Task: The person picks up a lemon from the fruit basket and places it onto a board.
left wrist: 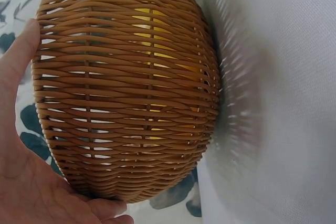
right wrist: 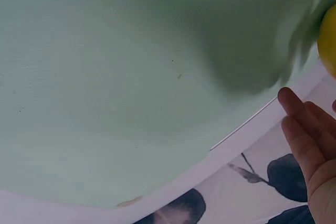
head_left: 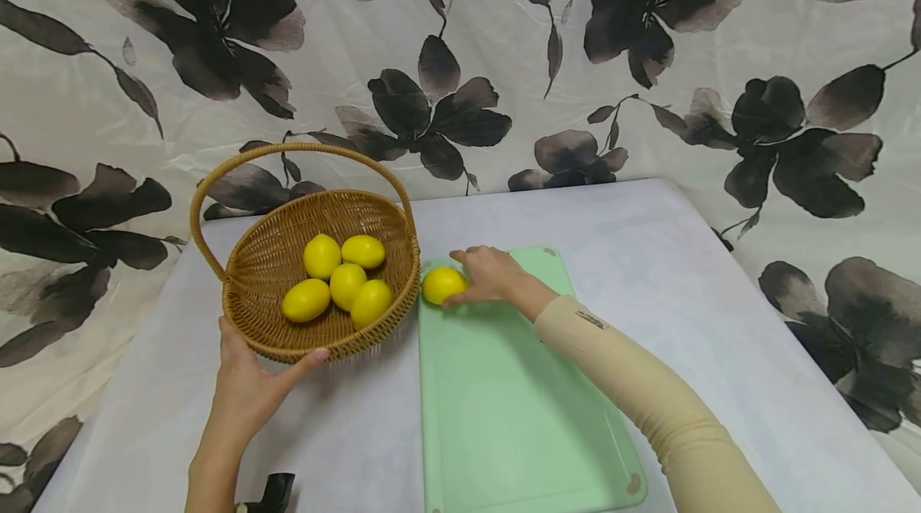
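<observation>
A brown wicker basket point(head_left: 252, 257) with a tall arched handle contains several yellow lemons point(head_left: 305, 300). My left hand point(head_left: 248, 385) holds the basket's near left side, its thumb along the front rim. In the left wrist view, that hand point(left wrist: 31, 171) spans the woven wall point(left wrist: 121, 82), with yellow showing through the gaps. Another lemon point(head_left: 443, 285) lies at the far left corner of a pale green cutting board point(head_left: 518, 409). Beside its right side is my right hand point(head_left: 492, 275), thumb and fingers spread. The right wrist view shows extended fingers point(right wrist: 304, 129) near the lemon point(right wrist: 328, 40), partly cut off.
A white cloth covers the table point(head_left: 719, 353). Behind it hangs a floral curtain point(head_left: 504, 33). A small black object point(head_left: 276, 491) is by my left wrist. The basket's right rim stands close to the board's left edge.
</observation>
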### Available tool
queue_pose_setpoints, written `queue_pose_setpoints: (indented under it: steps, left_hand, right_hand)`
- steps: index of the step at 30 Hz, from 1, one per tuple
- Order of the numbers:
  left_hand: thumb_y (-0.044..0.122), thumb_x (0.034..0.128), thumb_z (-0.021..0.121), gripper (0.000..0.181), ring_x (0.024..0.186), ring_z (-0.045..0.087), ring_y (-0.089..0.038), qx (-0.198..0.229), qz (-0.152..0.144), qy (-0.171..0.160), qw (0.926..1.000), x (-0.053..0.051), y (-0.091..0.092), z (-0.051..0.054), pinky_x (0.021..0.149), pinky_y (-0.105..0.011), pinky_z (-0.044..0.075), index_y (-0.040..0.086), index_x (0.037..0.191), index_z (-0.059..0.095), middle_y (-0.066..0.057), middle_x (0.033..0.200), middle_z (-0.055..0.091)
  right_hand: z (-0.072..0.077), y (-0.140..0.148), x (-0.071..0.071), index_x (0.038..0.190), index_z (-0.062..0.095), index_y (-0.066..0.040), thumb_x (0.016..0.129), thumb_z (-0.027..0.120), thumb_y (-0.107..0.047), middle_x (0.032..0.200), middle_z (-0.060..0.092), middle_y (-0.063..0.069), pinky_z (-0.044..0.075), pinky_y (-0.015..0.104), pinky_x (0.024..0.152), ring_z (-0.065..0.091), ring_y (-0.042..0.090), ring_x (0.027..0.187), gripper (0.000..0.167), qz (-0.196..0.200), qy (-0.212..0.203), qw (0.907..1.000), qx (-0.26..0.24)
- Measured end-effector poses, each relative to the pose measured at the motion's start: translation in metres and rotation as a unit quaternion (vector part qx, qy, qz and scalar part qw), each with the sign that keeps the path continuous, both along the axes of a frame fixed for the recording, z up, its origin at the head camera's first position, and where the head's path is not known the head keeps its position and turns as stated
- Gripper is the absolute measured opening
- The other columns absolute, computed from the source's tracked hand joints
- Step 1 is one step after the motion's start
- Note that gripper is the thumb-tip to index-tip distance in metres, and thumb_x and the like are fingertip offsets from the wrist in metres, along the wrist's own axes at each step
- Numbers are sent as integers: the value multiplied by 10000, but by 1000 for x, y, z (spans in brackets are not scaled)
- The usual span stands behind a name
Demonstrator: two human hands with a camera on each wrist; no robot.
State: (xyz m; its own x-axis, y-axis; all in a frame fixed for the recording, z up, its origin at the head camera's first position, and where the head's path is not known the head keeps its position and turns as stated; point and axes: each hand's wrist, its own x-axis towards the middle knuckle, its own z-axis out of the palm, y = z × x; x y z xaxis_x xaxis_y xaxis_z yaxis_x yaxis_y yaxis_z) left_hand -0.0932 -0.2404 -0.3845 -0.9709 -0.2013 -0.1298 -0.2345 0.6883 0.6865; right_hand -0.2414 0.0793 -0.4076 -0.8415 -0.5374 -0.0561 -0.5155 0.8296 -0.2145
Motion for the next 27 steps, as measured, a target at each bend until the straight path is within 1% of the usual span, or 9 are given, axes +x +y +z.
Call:
queue_pose_setpoints:
  steps: [3, 9, 13, 16, 19, 24, 27]
  left_hand:
    - [508, 772, 754, 1370, 1431, -34, -532, -1, -10, 26, 10000, 0, 0, 0, 1090, -703, 158, 101, 1416, -384, -204, 1555, -270]
    - [516, 772, 751, 1370, 1431, -39, -530, -9, 2, 18, 10000, 0, 0, 0, 1094, -698, 155, 99, 1415, -384, -200, 1553, -275]
    - [521, 774, 746, 1370, 1429, -48, -531, -5, -2, -21, 10000, 0, 0, 1, 1091, -701, 153, 95, 1409, -391, -200, 1549, -286]
    - [524, 773, 746, 1373, 1430, -49, -530, -2, 4, -39, 10000, 0, 0, 1, 1090, -701, 156, 96, 1408, -393, -199, 1548, -288]
    - [527, 773, 745, 1373, 1432, -47, -527, -6, 8, -49, 10000, 0, 0, 1, 1092, -699, 158, 97, 1407, -394, -198, 1549, -287]
    - [533, 774, 741, 1373, 1434, -56, -521, -18, 18, -90, 10000, 0, 0, 1, 1096, -696, 151, 93, 1404, -397, -195, 1547, -292]
    - [531, 774, 742, 1375, 1434, -60, -520, -11, 18, -96, 10000, -1, 0, 1, 1098, -696, 147, 89, 1403, -397, -195, 1546, -293]
  right_hand:
    - [-1, 0, 0, 1414, 479, -83, 720, 716, -648, 1296, 612, 156, 537, 427, 924, 606, 308, 1157, 926, 0, 13, 10000, 8]
    - [1, 1, 1, 1419, 468, -73, 664, 717, -710, 1289, 612, 155, 530, 415, 936, 610, 309, 1146, 1019, -28, 115, 9999, -52]
    - [3, 3, 1, 1418, 454, -24, 650, 724, -714, 1360, 561, 170, 500, 410, 991, 569, 315, 1222, 1067, -78, 193, 9996, -185]
    - [4, 5, 0, 1423, 429, 10, 640, 750, -692, 1432, 492, 177, 452, 400, 1055, 505, 310, 1302, 1100, -117, 208, 9988, -419]
    - [5, 7, 0, 1438, 399, 17, 621, 787, -657, 1472, 444, 175, 408, 390, 1097, 455, 300, 1349, 1128, -159, 201, 9970, -736]
    - [7, 9, 0, 1463, 354, 17, 615, 838, -577, 1505, 392, 178, 353, 382, 1137, 401, 293, 1391, 1143, -220, 137, 9923, -1215]
    - [8, 10, 1, 1470, 331, 29, 626, 860, -511, 1513, 372, 188, 340, 388, 1145, 389, 306, 1396, 1133, -211, 133, 9891, -1451]
